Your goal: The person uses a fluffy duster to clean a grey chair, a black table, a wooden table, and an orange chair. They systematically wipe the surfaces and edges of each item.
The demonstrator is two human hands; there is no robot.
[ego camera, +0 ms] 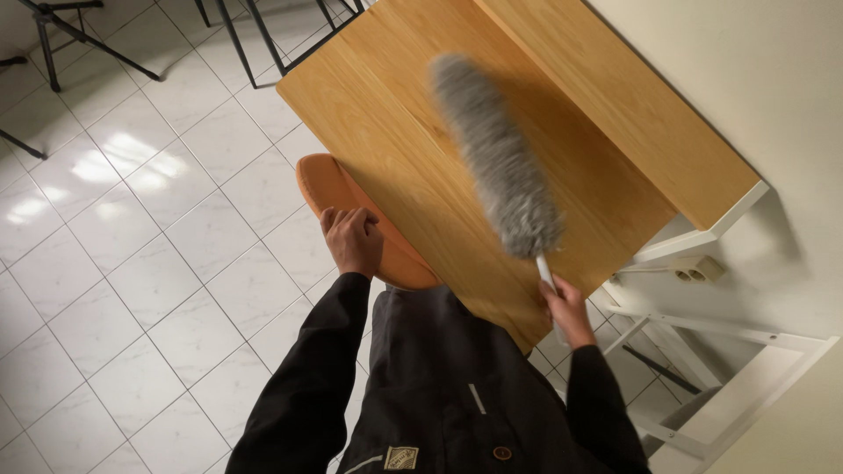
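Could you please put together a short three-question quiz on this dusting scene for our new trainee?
1. True or false: the right hand holds the grey duster by its white handle.
2. What does the left hand rest on? A) the wooden desk B) the orange chair C) the wall socket
3. Fill in: the duster's fluffy head is over the wooden ____.

Key
1. True.
2. B: the left hand is on the orange chair, beside the wooden desk.
3. Desk; the head is blurred, so contact cannot be told.
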